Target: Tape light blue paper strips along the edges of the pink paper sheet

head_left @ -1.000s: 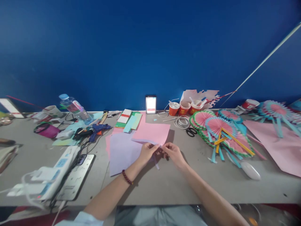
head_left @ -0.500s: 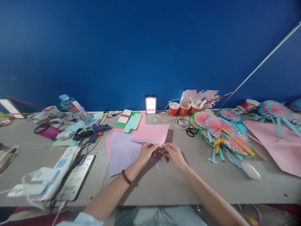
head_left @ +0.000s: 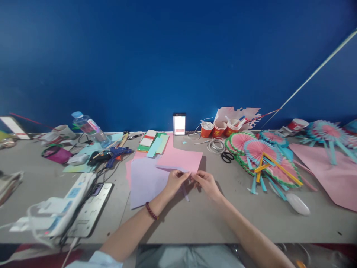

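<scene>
A sheet of pink paper [head_left: 181, 159] is held up over the table, its near edge pinched by both hands. My left hand [head_left: 176, 182] wears a beaded bracelet at the wrist and is closed on that edge, thumb and fingers together. Close beside it, my right hand [head_left: 205, 182] pinches the same edge near its right corner. The fingertips of the two hands almost touch. Below and to the left lies a sheet of lilac paper [head_left: 145, 182], partly under the pink one. A narrow lilac strip [head_left: 185, 194] shows just below the hands.
Folded paper fans [head_left: 262, 150] and black scissors [head_left: 227, 158] lie to the right, near paper cups [head_left: 219, 128]. A white computer mouse [head_left: 298, 204] is nearer. On the left are a power strip [head_left: 73, 199], a phone [head_left: 90, 210], a blue glue gun [head_left: 115, 154] and a bottle [head_left: 90, 126].
Both hands stay on the pink paper's near edge. The fingertips have shifted slightly along it, and the whole view has moved a little.
</scene>
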Tool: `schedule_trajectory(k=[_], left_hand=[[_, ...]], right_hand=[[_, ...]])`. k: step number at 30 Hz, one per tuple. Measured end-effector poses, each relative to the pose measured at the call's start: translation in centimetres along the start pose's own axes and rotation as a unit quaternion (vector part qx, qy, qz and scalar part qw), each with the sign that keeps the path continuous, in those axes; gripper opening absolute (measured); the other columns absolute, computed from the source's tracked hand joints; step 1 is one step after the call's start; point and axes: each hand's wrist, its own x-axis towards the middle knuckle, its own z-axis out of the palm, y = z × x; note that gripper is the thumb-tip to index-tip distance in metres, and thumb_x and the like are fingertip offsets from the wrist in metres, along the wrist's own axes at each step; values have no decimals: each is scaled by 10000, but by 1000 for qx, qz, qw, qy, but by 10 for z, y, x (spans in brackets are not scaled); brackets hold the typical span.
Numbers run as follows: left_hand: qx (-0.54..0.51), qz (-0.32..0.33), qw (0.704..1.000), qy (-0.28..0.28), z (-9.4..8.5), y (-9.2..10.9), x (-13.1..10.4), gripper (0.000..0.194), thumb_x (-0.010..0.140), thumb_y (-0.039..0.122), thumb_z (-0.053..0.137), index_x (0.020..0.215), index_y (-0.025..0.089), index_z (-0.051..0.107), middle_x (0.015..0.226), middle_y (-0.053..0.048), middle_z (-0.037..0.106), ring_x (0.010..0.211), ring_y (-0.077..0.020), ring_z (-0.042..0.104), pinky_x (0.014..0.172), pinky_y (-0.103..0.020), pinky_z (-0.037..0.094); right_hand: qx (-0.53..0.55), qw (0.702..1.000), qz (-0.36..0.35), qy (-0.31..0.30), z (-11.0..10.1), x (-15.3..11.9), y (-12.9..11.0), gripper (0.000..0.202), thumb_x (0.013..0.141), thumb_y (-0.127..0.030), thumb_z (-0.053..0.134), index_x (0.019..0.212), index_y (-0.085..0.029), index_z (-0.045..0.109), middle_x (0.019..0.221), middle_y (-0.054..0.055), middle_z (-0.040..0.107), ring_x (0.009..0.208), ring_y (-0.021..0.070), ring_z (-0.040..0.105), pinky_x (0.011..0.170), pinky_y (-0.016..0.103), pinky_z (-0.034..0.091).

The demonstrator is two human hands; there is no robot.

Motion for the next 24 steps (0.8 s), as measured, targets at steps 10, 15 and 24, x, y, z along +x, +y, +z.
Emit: schedule_trajectory(k=[10,15,24], left_hand=[[-13,15,1000,14,1,2,-1,387,619,452,735,449,157,551,411,2,515,417,-98,436,454,-250,359],[-15,10,1000,25,0,4,0,438,608,464,738,401,170,489,359,29,424,390,-82,377,435,-245,313],[95,139,986,23,-7,4,-1,284,749,417,640,603,180,585,583,-5,546,527,-118,465,534,-256,374]], right_hand=[[17,1000,7,-5,2,1,1,403,633,-542,703,667,-142,663,608,53,672,451,132,590,361,200,351],[27,1000,-2,-10,2,2,2,445,653,-598,659,674,-154,652,586,39,650,465,132,583,395,217,400],[88,996,7,-18,-1,1,-6,347,638,-498,726,627,-166,626,590,10,605,488,105,526,474,230,433]])
